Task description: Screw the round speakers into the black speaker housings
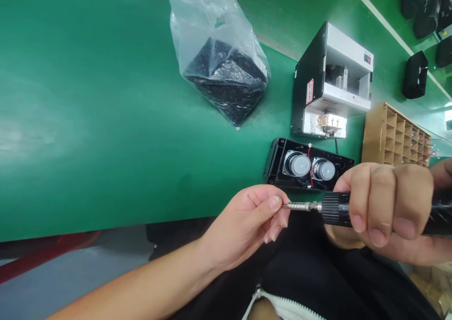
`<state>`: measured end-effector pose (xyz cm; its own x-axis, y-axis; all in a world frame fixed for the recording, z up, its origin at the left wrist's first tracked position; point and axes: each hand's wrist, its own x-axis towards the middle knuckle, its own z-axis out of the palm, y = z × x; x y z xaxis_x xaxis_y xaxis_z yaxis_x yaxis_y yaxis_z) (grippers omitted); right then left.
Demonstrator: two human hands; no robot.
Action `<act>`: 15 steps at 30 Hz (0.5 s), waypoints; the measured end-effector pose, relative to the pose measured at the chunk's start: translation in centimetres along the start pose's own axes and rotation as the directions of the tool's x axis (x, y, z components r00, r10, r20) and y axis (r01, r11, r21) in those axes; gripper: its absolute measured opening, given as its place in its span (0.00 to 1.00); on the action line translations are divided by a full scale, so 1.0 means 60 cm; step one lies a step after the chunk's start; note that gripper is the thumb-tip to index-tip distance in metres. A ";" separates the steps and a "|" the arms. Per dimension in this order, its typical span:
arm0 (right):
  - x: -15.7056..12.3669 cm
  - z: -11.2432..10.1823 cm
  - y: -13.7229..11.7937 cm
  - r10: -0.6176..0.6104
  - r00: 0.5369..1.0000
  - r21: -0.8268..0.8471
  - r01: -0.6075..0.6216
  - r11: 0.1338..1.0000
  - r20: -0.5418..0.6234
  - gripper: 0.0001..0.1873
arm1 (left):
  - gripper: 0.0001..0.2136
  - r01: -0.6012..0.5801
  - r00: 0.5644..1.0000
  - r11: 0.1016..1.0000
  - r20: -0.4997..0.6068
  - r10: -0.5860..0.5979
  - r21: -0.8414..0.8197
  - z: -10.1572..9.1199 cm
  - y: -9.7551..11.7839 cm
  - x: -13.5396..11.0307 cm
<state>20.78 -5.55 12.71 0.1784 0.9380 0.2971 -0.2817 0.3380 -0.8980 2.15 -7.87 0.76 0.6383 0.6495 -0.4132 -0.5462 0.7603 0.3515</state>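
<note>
My right hand (388,204) is wrapped round the black body of an electric screwdriver (335,209), which lies level and points left. A silvery bit (299,206) sticks out of its ribbed collar. With thumb and fingers, my left hand (256,216) pinches the tip of this bit; whether a small screw is also between the fingertips, I cannot tell. Just beyond both hands, a black speaker housing (273,169) rests on the green table, holding two round speaker drivers (299,164) with red wires (310,152). My right hand covers the housing's near right corner.
A clear plastic bag (226,70) with many small dark parts lies on the green table (88,108). Behind the housing stands a black and silver machine (339,79). To its right is a divided cardboard box (388,134) with wired pieces; black housings (415,75) stand farther back.
</note>
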 end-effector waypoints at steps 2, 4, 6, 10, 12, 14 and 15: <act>0.005 0.011 0.018 -0.095 0.995 0.038 0.097 0.995 -0.042 0.21 | 0.35 0.000 1.000 1.000 -0.003 0.000 -0.002 0.000 0.003 0.001; 0.007 0.014 0.023 -0.085 0.995 0.033 0.087 0.996 -0.045 0.20 | 0.35 -0.004 1.000 1.000 -0.015 0.004 -0.002 0.001 0.005 0.002; 0.006 0.009 0.014 -0.012 1.000 -0.010 0.012 1.000 -0.013 0.18 | 0.36 -0.008 0.999 1.000 -0.034 0.008 0.003 0.002 0.005 0.002; 0.004 -0.008 -0.012 0.066 0.998 -0.040 -0.066 0.997 0.015 0.12 | 0.37 -0.011 0.997 1.000 -0.072 0.013 0.020 0.004 0.005 0.002; 0.004 -0.012 -0.018 0.087 0.993 -0.041 -0.084 0.996 0.078 0.13 | 0.38 -0.011 0.997 0.999 -0.080 0.013 0.030 0.005 0.004 0.002; 0.006 -0.012 -0.019 0.106 0.982 -0.036 -0.102 0.994 0.158 0.14 | 0.38 -0.010 0.996 0.999 -0.083 0.014 0.040 0.006 0.004 0.003; 0.007 -0.010 -0.020 0.129 0.974 -0.038 -0.124 0.992 0.188 0.14 | 0.38 -0.011 0.997 0.999 -0.080 0.015 0.043 0.007 0.004 0.003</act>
<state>21.75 -5.60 13.69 -0.0397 0.9713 0.2345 -0.2655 0.2160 -0.9396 2.36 -7.57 1.12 0.5845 0.6585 -0.4741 -0.5294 0.7523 0.3922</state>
